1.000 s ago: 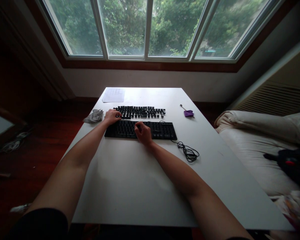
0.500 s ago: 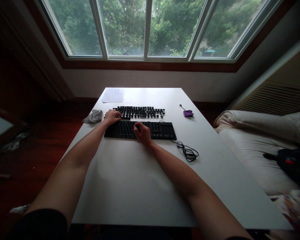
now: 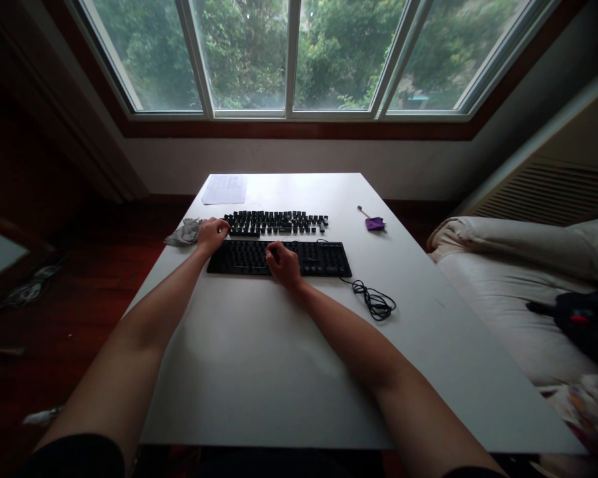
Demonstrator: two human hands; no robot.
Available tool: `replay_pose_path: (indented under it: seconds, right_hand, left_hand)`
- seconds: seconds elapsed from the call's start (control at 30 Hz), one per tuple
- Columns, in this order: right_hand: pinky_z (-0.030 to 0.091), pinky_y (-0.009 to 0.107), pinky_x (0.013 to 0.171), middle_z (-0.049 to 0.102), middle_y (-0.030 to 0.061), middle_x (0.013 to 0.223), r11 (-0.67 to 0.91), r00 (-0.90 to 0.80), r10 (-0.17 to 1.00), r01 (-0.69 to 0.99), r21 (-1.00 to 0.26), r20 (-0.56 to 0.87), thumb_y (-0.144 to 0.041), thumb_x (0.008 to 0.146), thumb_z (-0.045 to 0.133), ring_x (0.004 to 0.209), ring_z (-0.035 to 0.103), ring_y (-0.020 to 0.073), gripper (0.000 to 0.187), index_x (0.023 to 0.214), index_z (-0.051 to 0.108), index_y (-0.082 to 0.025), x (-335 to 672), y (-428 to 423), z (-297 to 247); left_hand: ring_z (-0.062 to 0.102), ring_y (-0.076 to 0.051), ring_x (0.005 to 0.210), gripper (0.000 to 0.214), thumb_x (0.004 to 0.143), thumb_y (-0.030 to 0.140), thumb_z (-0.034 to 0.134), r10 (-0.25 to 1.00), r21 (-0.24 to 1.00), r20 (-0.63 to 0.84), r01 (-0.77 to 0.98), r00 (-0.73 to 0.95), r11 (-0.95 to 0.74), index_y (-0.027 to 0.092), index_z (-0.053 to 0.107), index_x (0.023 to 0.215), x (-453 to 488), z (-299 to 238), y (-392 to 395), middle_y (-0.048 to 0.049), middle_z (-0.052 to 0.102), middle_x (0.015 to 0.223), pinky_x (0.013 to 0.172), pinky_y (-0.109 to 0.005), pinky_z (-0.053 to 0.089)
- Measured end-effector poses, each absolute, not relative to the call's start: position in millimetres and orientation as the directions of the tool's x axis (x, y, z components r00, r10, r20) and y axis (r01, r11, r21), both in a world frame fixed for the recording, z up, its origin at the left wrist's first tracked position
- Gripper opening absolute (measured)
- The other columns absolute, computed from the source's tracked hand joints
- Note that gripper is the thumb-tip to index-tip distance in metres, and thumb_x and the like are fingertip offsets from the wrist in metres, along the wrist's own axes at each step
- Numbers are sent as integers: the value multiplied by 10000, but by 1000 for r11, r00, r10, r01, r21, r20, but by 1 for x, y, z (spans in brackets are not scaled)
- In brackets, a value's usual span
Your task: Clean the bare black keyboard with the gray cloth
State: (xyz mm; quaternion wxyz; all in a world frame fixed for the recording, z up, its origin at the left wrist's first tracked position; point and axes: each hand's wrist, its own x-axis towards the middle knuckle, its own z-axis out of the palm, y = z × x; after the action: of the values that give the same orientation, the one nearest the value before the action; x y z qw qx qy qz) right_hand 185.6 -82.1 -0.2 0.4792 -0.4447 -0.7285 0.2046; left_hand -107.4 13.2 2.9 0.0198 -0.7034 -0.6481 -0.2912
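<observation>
A black keyboard lies across the middle of the white table, its cable coiled at the right. Behind it, loose black keycaps stand in rows. My right hand rests on the keyboard's middle with the fingers curled and pinched against the keys. My left hand is at the keyboard's far left corner, beside the left end of the keycap rows, fingers curled; what it holds, if anything, is hidden.
A grey crumpled cloth lies at the table's left edge. A sheet of paper sits at the back left, a purple tool at the right. A bed with a dark object stands to the right; windows are behind.
My left hand has drawn back left from the keycap rows to the keyboard's corner. My right hand stays on the keyboard.
</observation>
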Motion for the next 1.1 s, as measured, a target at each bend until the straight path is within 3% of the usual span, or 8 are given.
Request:
replay_pose_path:
  seconds: [0.13, 0.33, 0.5, 0.67, 0.9, 1.1]
  right_hand:
    - [389, 247, 621, 556, -26, 643, 521, -133, 841, 463, -717, 525, -358, 934, 504, 602, 530, 149, 185, 942, 637, -229, 185, -81, 0]
    - [422, 248, 657, 578, -18, 738, 542, -103, 829, 391, -744, 550, -352, 925, 516, 636, 520, 141, 165, 977, 608, -226, 185, -81, 0]
    - [480, 261, 696, 622, 5, 812, 495, -21, 859, 291, -819, 511, -372, 921, 541, 686, 569, 151, 170, 989, 582, -222, 187, -75, 4]
    - [542, 311, 774, 721, 64, 997, 474, -30, 879, 171, -864, 476, -307, 935, 494, 844, 684, 187, 253, 1147, 605, -224, 195, -58, 10]
    - [580, 296, 644, 713, 89, 1109, 335, -15, 941, -98, -937, 338, -532, 955, 472, 879, 712, 198, 380, 1151, 615, -240, 209, -39, 19]
    - [559, 280, 616, 729, 62, 1052, 329, -43, 939, -186, -926, 342, -483, 884, 610, 785, 711, 175, 295, 1036, 510, -250, 219, -39, 31]
  left_hand:
    - [578, -265, 1032, 232, 911, 284, 531, 878, 376, 471, 921, -91, -106, 236, 754, 958, -112, -2, 1, -69, 702, 1011, 986, -398, 426]
    - [577, -271, 1034, 222, 917, 282, 543, 875, 351, 482, 923, -33, -158, 228, 754, 959, -97, 0, -8, -72, 700, 1029, 998, -416, 424]
    - [559, -288, 1076, 204, 925, 288, 569, 884, 325, 459, 909, 89, -260, 229, 746, 1006, -65, 9, -25, -82, 678, 1059, 1006, -442, 426]
    - [554, -287, 1109, 194, 922, 326, 612, 857, 323, 425, 837, 289, -443, 253, 740, 1049, -25, 10, -61, -78, 659, 1139, 1007, -461, 448]
    - [542, -300, 1204, 250, 917, 346, 643, 805, 321, 405, 757, 433, -569, 294, 723, 1147, 2, -1, -97, -81, 651, 1251, 1036, -494, 446]
    - [573, -286, 1161, 211, 911, 328, 652, 781, 291, 416, 746, 466, -599, 289, 729, 1104, 2, -9, -97, -71, 675, 1229, 1001, -478, 452]
